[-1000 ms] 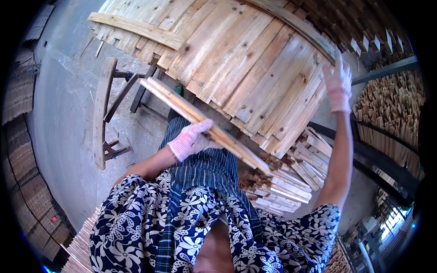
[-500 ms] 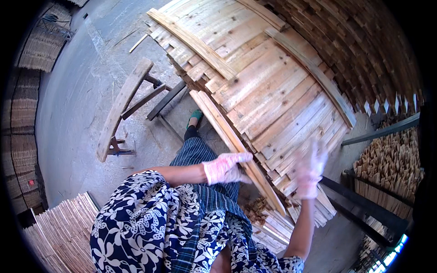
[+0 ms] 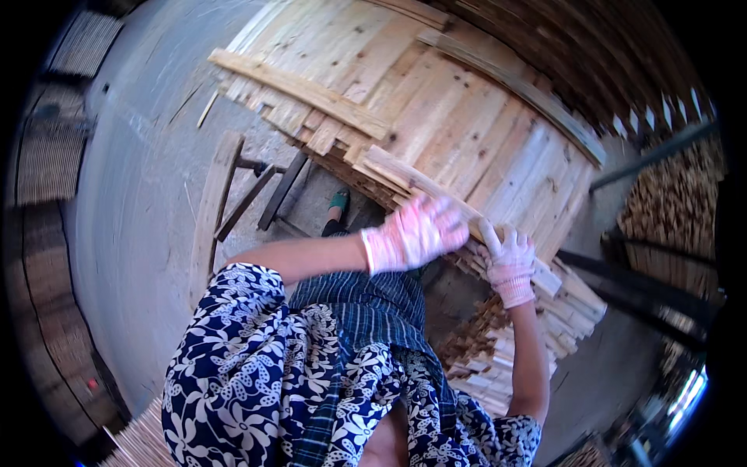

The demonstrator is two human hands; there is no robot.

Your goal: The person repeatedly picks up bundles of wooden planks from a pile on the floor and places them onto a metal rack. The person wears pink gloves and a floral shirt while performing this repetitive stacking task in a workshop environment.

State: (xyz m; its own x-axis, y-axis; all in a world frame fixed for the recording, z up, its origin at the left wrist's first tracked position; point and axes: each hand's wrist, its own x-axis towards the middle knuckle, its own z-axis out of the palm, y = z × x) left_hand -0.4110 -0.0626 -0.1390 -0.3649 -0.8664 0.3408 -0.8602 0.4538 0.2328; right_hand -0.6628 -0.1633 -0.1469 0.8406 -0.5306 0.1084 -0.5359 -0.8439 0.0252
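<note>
Head view, single entry.

Item: narrow pale wooden board [image 3: 401, 173], straight-edged, smooth-faced, lying diagonally from the centre toward the right of centre of the frame, along the near edge of a broad deck of knotty, yellow-brown planks [image 3: 459, 117].

Left hand [image 3: 420, 233], in a pink-and-white knitted glove, ribbed at the cuff: at the centre of the frame, over the board's near edge, fingers bent and blurred; whether it grasps the wood cannot be told.

Right hand [image 3: 510, 261], in a matching paler glove: right of centre, on the board toward its lower-right end, fingers apart, one pointing up across the wood; whether it grips underneath cannot be told.

Upper left: long flat yellowish batten [image 3: 299, 93], laid across the deck's uneven plank ends. Upper right: weathered, greyish batten [image 3: 517, 93], likewise laid across the planks.

Left of centre: trestle with a worn, grey-brown wooden beam [image 3: 216, 202], on dark legs, standing on a smooth grey floor [image 3: 148, 171].

Lower right of centre: loose heap of rough, splintery pale wood strips [image 3: 564, 315]. Right edge: tightly packed upright sticks [image 3: 673, 187], jagged at the top.

Bottom centre: navy blouse [image 3: 226, 366] with white flowers; blue striped woven apron [image 3: 354, 300]. Centre: green shoe [image 3: 339, 200], near the trestle.
</note>
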